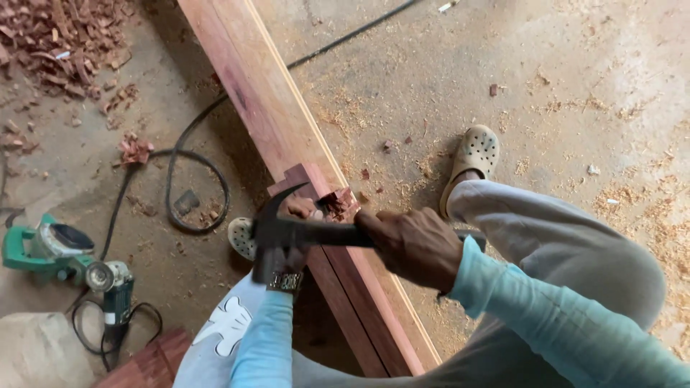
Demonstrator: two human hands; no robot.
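Gripping the hammer (287,228) in my right hand (413,244), I steady the plank (280,122) notch, left hand (291,248) hidden, grip unclear

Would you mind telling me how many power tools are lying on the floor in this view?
2. A green power tool lies at the left edge, and an angle grinder lies just right of and below it, near the plank. Others may lie out of frame.
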